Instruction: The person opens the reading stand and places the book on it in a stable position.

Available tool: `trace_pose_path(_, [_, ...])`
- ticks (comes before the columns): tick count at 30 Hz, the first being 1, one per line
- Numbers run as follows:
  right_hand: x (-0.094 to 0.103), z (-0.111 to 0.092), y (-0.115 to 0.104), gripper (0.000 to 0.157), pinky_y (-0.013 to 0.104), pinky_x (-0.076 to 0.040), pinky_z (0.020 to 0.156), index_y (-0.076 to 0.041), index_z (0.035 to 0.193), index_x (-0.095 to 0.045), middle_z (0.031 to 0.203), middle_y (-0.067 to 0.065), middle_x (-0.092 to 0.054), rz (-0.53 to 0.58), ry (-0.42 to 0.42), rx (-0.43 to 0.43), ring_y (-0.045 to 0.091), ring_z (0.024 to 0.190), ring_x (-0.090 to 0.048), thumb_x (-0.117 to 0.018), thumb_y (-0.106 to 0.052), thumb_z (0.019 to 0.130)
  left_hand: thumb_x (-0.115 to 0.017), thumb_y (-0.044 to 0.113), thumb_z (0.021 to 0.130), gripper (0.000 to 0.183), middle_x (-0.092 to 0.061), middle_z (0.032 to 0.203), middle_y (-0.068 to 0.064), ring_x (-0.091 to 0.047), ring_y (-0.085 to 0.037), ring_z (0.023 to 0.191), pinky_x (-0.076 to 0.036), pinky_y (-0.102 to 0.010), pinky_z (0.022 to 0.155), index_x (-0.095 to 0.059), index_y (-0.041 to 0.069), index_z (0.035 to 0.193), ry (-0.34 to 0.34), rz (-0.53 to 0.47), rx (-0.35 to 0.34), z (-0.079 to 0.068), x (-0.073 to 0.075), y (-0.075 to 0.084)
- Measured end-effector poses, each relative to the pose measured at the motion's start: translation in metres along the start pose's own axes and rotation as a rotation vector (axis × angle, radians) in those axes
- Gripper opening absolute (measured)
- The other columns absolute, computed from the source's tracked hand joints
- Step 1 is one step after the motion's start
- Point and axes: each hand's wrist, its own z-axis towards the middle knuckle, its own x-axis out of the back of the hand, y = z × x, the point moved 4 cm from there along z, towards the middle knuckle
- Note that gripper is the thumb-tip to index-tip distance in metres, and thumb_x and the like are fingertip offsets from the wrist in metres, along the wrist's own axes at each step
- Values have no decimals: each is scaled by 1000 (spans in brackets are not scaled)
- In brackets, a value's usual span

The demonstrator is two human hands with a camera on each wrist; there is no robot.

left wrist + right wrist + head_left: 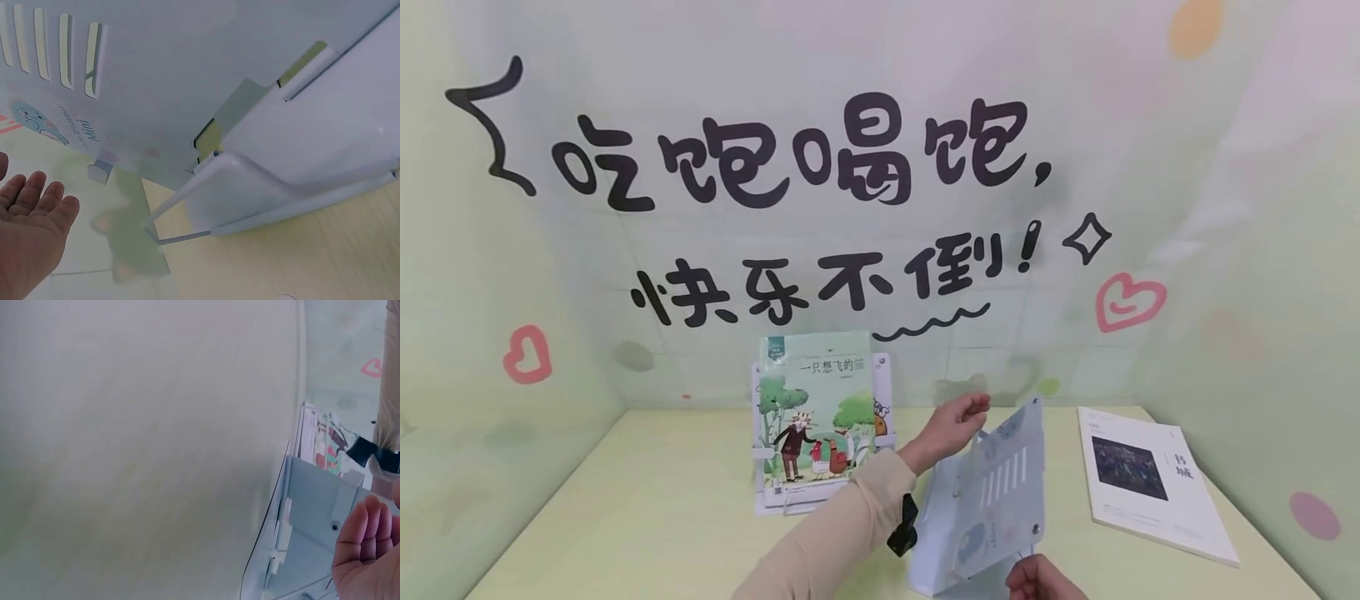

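A pale blue book stand [1000,492] with slots and a small dinosaur print stands tilted at the front of the table. My left hand [958,425] is beside its upper edge, fingers loosely bent and holding nothing. In the left wrist view, the left hand [31,219] is apart from the printed panel, and a bent wire support [231,165] shows along the stand's lower part. My right hand [1043,577] is at the stand's lower right corner, its curled fingers pinching a thin wire. The right wrist view shows that hand [369,556] beside the panel.
A green picture book [816,408] stands on another book stand [883,383] at the back of the table. To the right lies a white magazine [1157,483]. A printed curtain [865,50] closes off the back and sides of the table [647,508].
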Motion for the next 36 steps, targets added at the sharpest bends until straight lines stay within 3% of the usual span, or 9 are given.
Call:
trace_pose_path(2, [-3,1,-5,30,19,-46,58,9,98,-47,79,2,-53,24,20,-17,6,65,-52,-64,-13,86,-43,16,100,39,-52,135,-13,-51,-28,122,-44,-38,99,-45,2,137,-25,24,15,1,-3,-2])
trace_pose_path(6, [-10,5,-10,56,21,-47,65,10,116,-43,89,6,-52,86,32,-69,15,75,-53,-67,-30,85,-41,19,101,42,-48,140,-11,-46,-27,128,-40,-38,102,-42,4,140,-63,49,45,5,-9,-6])
trace_pose_path(9, [-14,8,-13,69,22,-48,67,10,125,-38,93,8,-54,78,24,-67,18,78,-53,-67,-36,84,-41,22,101,42,-48,140,-11,-44,-27,129,-39,-37,104,-43,5,140,-76,47,50,7,-13,-8])
trace_pose_path(12, [-17,10,-14,69,23,-49,66,12,125,-38,93,8,-57,62,49,-51,18,76,-55,-67,-36,85,-40,28,101,42,-51,137,-7,-47,-22,127,-41,-33,102,-46,8,138,-79,86,15,12,-18,-16])
trace_pose_path(17, [-20,11,-15,71,25,-51,64,13,125,-41,96,11,-61,53,113,-40,19,74,-57,-67,-40,84,-40,29,101,39,-56,131,-4,-52,-17,121,-44,-30,98,-52,10,134,-87,145,35,15,-25,-16])
trace_pose_path(19, [-19,11,-14,72,26,-50,64,13,126,-40,98,11,-62,49,129,-44,20,74,-57,-66,-41,85,-43,23,100,37,-57,131,-6,-52,-19,121,-44,-31,98,-52,9,133,-92,144,74,12,-26,-9])
trace_pose_path(30, [-17,12,-13,80,26,-50,66,13,127,-40,102,12,-63,34,149,-86,20,77,-57,-65,-49,83,-44,19,100,36,-56,131,-6,-54,-19,119,-46,-32,97,-52,9,133,-97,144,77,12,-30,-12])
trace_pose_path(36, [-16,9,-17,72,25,-50,64,10,127,-41,100,10,-63,24,169,-77,20,76,-56,-64,-44,85,-44,20,99,36,-56,132,-4,-53,-17,118,-45,-33,98,-51,11,134,-96,136,102,13,-30,-13])
